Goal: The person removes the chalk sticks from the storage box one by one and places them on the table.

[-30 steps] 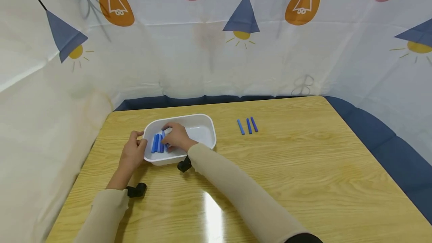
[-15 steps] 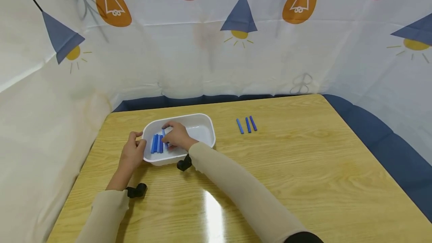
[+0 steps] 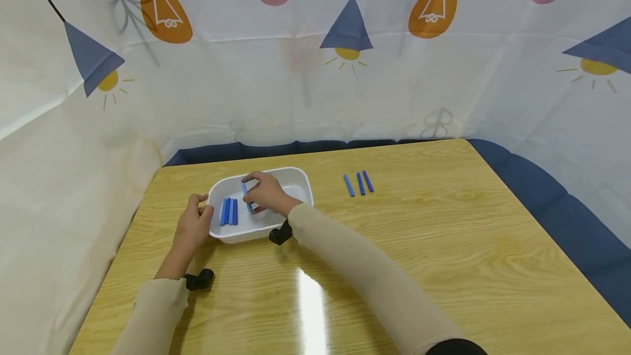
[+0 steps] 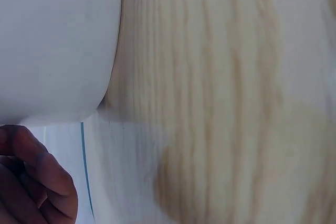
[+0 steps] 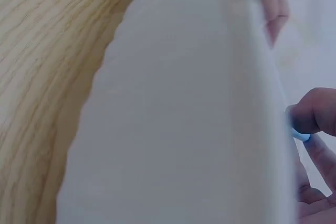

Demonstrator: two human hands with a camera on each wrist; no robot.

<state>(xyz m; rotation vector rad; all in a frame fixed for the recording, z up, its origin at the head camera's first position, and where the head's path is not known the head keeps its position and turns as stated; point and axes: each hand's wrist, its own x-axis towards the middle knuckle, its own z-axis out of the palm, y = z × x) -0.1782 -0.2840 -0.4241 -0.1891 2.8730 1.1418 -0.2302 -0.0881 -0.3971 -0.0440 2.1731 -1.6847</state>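
Note:
A white plastic tray (image 3: pixel 296 184) stands on the table, with several blue sticks (image 3: pixel 235 212) lying side by side in its left part. In the head view my right hand (image 3: pixel 270 195) pinches another blue stick (image 3: pixel 244 188) inside the tray, to the right of that row. The right wrist view shows one end of the held stick (image 5: pixel 301 136) between thumb and finger; the tray wall hides the rest. My left hand (image 3: pixel 194 223) holds the tray's left end by the rim. Its curled fingers (image 4: pixel 55 182) appear beside the tray in the left wrist view.
Three more blue sticks (image 3: pixel 361 184) lie apart from each other on the wooden table (image 3: pixel 434 234), right of the tray. Behind the table hangs a white curtain (image 3: pixel 276 92) printed with lamps. Dark blue padding (image 3: pixel 547 201) runs along the far and right edges.
My right hand has shifted slightly to the right with the pinched stick, opening a gap from the row in the tray. My left hand has stayed at the rim.

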